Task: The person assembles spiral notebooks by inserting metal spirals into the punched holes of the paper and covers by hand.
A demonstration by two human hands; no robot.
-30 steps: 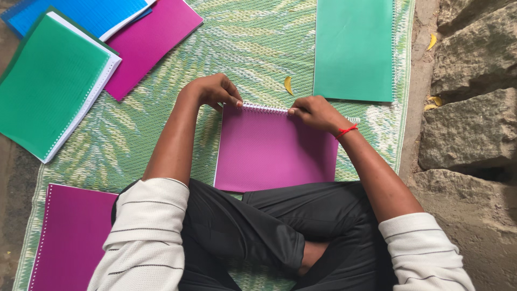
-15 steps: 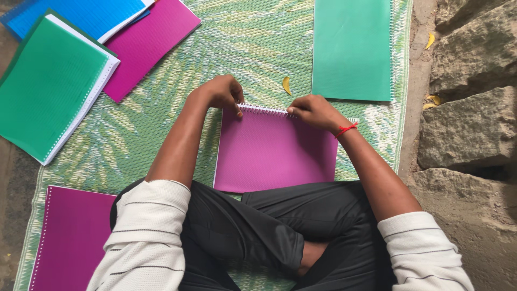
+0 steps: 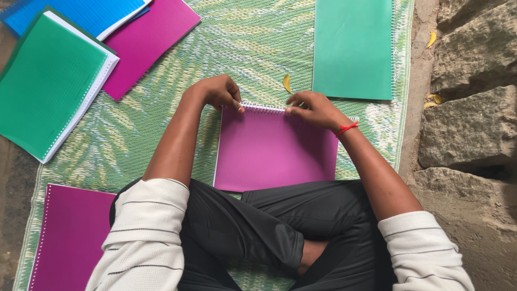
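A: Change since the earlier frame: left hand [image 3: 218, 91] has edged inward along the top edge of the purple notebook [image 3: 274, 148]; right hand [image 3: 312, 108] hardly shifted.

B: Hand states?

A: Left hand: fingers curled, tips pinched on the white spiral binding [image 3: 262, 107] near its left end. Right hand: fingers closed down on the coil's right part, red thread [image 3: 346, 128] at the wrist. Likely one steadies while the other works the wire.

B: Notebook location?

A: Flat on the green woven mat [image 3: 161, 118], just ahead of the crossed legs, binding away from the person.

B: Surroundings?

A: Green cover sheet [image 3: 353, 48] beyond; green notebook [image 3: 48, 83], magenta cover [image 3: 148, 40] and blue cover [image 3: 81, 13] far left; another purple notebook [image 3: 67, 237] by the left knee.
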